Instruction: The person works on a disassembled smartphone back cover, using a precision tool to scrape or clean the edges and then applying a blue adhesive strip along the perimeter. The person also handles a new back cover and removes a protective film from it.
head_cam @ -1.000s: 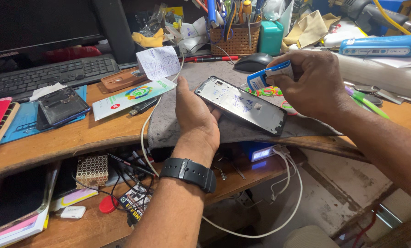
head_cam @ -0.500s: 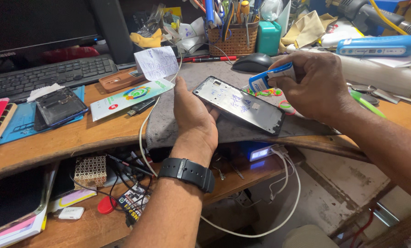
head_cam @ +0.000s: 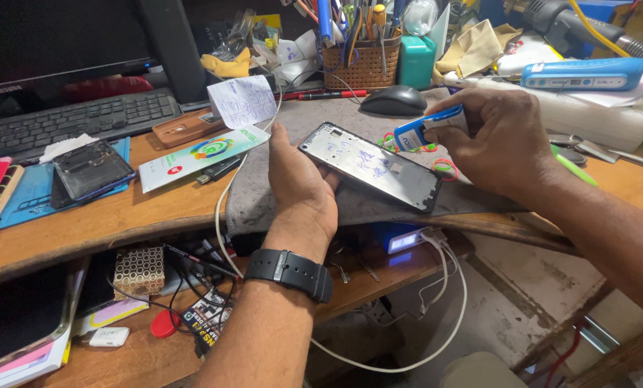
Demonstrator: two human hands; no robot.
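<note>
I had the phone frame (head_cam: 370,167) in my left hand (head_cam: 303,188), the grip clenched along its near long edge so that it was lifted and tilted over the grey mat (head_cam: 321,115) on the surface (head_cam: 156,208). Its inner face was turned up toward me: a bare metal plate with a few blue pen marks, and no screen or board that I could see on it. My right hand (head_cam: 497,140) was closed around a small blue and white tube (head_cam: 429,129), its nozzle end pointing toward the upper end of the frame, near it but, as far as I could tell, not touching.

I judged the work to be at an early or middle stage. The frame looked stripped and clean, so the taking apart seemed done, and I could see no fresh bead along its rim, so whatever the tube holds seemed yet to go on. The cap end was hidden by my fingers, so I could not tell whether the tube was open.

Around me lay a dark phone (head_cam: 91,172) on a blue pad at the left, a keyboard (head_cam: 77,122) behind it, a mouse (head_cam: 393,100), and a woven basket of tools (head_cam: 368,68).
</note>
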